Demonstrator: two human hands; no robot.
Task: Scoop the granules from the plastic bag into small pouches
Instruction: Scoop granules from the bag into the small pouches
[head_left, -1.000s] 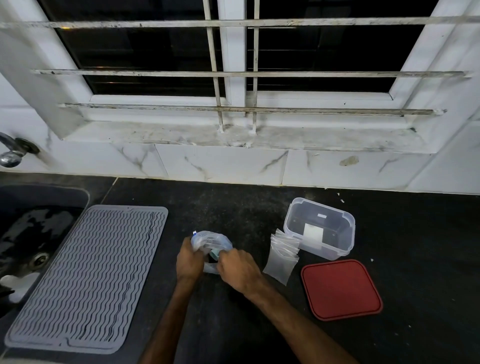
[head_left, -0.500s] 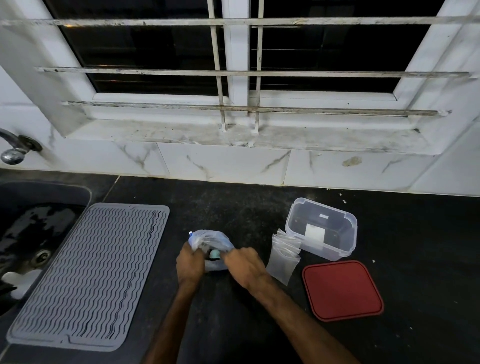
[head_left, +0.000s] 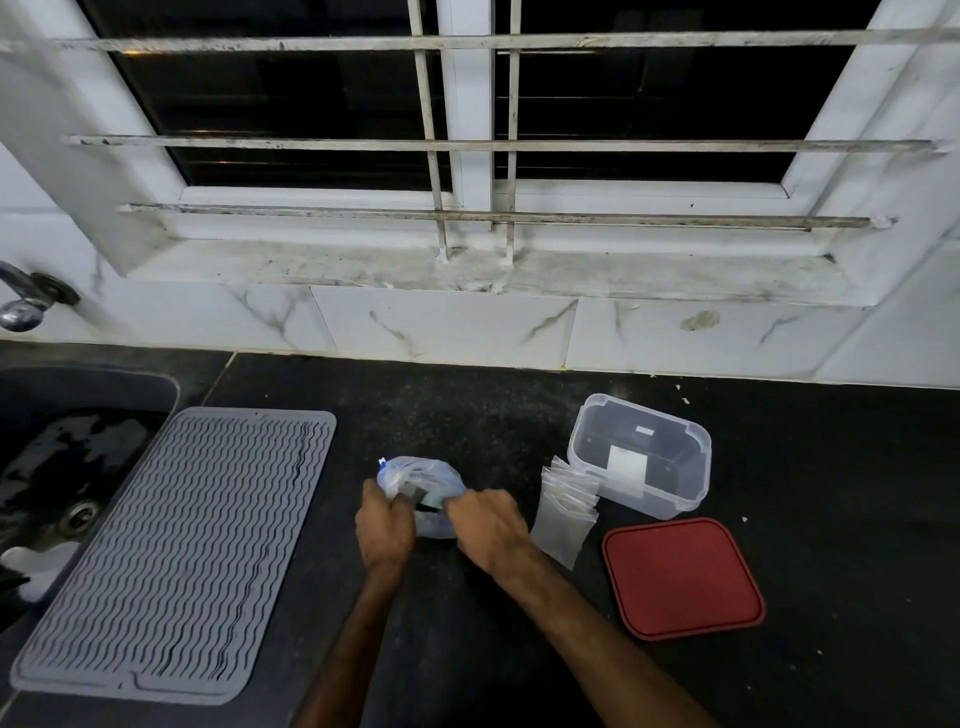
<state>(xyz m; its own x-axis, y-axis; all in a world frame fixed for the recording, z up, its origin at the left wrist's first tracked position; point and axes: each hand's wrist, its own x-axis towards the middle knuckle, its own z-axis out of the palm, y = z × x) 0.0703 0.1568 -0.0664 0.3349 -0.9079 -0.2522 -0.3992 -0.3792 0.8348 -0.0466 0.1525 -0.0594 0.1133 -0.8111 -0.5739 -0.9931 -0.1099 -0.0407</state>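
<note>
**Lower centre of frame: both hands on the bag, mouth starting to open**

Head view, the only one:
- Change over the last second is small. Both hands were already on the plastic bag (head_left: 422, 474) and have not left it. They now sit slightly further apart, with a dark gap in the film between them. My read is that the bag mouth is being pulled open.
- Something small and teal (head_left: 432, 500) shows at that gap. It could be a scoop or a clip, I can't tell which.
- Task impact: still the opening step. No granules visible outside the bag, so I judge nothing has been scooped yet.
- Left hand (head_left: 384, 530): fingers (head_left: 390, 500) curled in, clenched on the bag's left side.
- Right hand (head_left: 491, 527): fingers (head_left: 458, 503) also curled, pinching the film at the bag's right edge. Fingertips are hidden under the knuckles, so the exact pinch isn't visible.
- The bag rests on the black counter (head_left: 467, 415), centre frame, between the two hands.
- The small pouches (head_left: 563, 514) are stacked just right of the right hand, untouched, leaning against the clear container (head_left: 641, 457).
- The red lid (head_left: 683, 577) lies flat at lower right, off the container.
- The grey ribbed mat (head_left: 182, 545) is at left, beside the sink (head_left: 78, 467).
</note>
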